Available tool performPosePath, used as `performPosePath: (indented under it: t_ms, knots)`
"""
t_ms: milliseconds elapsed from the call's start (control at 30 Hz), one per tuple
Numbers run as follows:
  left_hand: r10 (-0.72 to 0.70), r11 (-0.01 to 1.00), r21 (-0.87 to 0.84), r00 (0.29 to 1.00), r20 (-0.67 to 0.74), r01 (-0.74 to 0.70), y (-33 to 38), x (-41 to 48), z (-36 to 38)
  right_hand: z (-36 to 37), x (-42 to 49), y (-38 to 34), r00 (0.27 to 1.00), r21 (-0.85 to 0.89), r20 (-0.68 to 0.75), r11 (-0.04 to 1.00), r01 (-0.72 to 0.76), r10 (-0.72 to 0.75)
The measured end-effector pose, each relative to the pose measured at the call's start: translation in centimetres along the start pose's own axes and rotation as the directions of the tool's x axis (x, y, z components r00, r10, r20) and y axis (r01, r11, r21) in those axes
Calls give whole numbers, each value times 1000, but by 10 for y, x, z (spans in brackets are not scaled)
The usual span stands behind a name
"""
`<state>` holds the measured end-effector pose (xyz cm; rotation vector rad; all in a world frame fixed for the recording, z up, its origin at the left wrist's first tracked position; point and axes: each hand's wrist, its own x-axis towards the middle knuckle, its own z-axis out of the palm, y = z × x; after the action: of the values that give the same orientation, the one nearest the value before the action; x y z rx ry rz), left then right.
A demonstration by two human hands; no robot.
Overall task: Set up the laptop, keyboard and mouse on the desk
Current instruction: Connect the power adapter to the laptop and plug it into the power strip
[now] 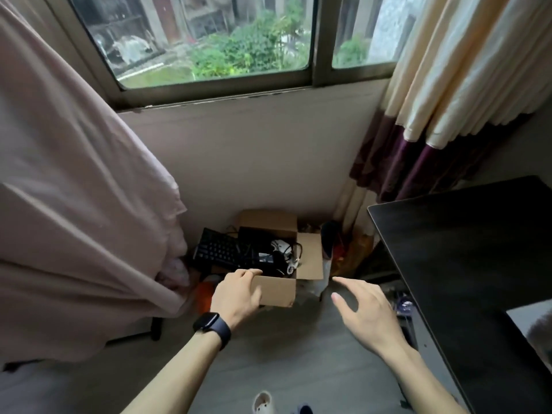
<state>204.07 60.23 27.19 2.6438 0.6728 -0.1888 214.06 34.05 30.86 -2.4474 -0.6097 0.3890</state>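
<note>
An open cardboard box sits on the floor below the window. A black keyboard sticks out of its left side. A flat black laptop-like slab lies inside, with a white and black mouse and tangled cables on top. My left hand, with a dark watch on the wrist, grips the box's near flap. My right hand hovers open to the right of the box, touching nothing. The dark desk stands at the right.
A pale pink cloth hangs over something at the left. Cream and purple curtains hang at the right of the window. Orange and red clutter lies between box and desk. A slipper shows at the bottom.
</note>
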Motion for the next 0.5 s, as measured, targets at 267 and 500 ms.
performPosePath:
  t_ms: [267, 500]
  knots:
    - [-95, 995, 21, 994, 62, 94, -69, 58, -4, 49, 86, -30, 990, -55, 140, 998, -16, 24]
    - [-237, 970, 72, 965, 115, 230, -112, 130, 37, 125, 205, -5, 928, -86, 368, 996, -38, 67]
